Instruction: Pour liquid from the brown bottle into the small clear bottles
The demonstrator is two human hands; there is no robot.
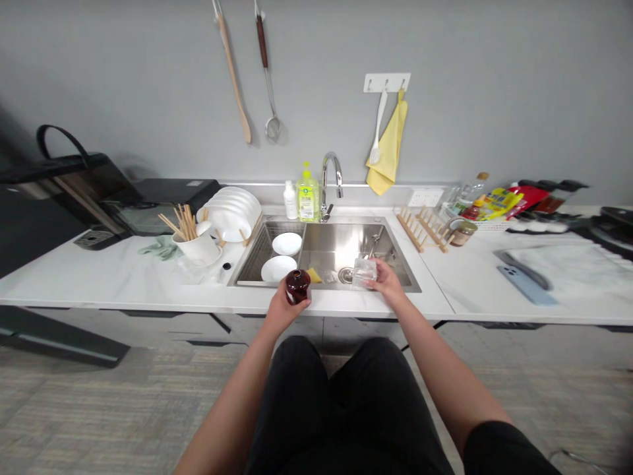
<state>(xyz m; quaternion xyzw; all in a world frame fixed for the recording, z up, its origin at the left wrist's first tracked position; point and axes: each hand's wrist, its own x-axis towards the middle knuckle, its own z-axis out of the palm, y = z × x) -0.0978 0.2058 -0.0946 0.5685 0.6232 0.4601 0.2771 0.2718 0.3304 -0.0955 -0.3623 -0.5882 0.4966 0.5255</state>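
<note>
My left hand (283,309) is wrapped round a dark red-brown glass bottle (298,287) with a small open mouth, at the front rim of the sink. In my right hand (387,282) is a clear square container (364,272), held over the right basin of the steel sink (413,280) near the drain (346,275). A yellow sponge (313,275) lies at the basin's front edge, just beyond the bottle. Two white bowls, the farther bowl (287,244) and the nearer bowl (278,268), sit in the rack on the left side of the sink.
Behind the sink stand the faucet (330,178), a green soap bottle (307,198) and a white bottle (290,201). White plates (235,214) and a chopstick holder (198,249) are on the left. A wooden rack (422,227), a jar (463,233) and a phone (527,285) lie to the right.
</note>
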